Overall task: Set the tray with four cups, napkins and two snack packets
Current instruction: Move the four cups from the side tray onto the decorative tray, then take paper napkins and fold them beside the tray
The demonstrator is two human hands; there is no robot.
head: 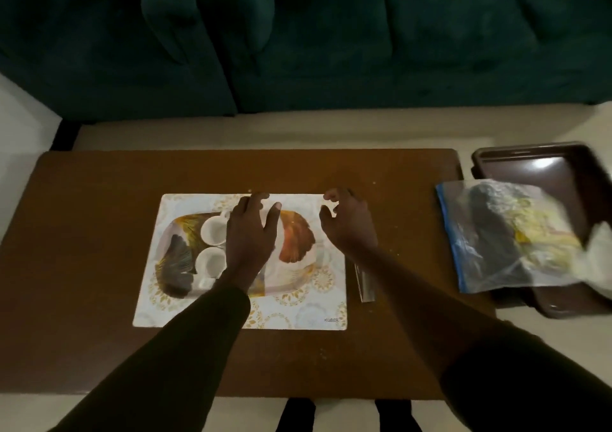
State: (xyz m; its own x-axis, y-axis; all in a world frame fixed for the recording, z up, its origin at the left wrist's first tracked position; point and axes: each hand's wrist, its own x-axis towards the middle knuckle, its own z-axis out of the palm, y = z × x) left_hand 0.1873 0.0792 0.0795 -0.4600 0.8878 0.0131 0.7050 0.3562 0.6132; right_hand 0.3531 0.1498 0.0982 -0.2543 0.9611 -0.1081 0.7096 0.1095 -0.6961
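1. Head view: nearest the camera, two dark-sleeved forearms reach forward over a brown wooden table [99,216]. The left hand [251,233] lies flat, fingers spread, holding nothing. The right hand [347,223] hovers with fingers loosely curled and apart, empty.
2. The tray [298,239], oval and printed with a feather pattern, sits on a floral placemat [298,312] at the table's middle; its long axis runs left to right, matching the table's.
3. Two white cups [213,231] stand upright in the tray's left part, one beyond the other, just beside the left hand. Whether that hand covers more cups cannot be told.
4. A narrow clear packet [364,282] lies on the table touching the placemat's right edge, pointing away from the camera.
5. The table stands on a pale floor [265,130], with a dark green sofa [331,40] beyond it.
6. At the right, a dark brown bin [530,160] holds a zip bag [496,233] with a blue edge, laid over its rim; the contents are blurred.
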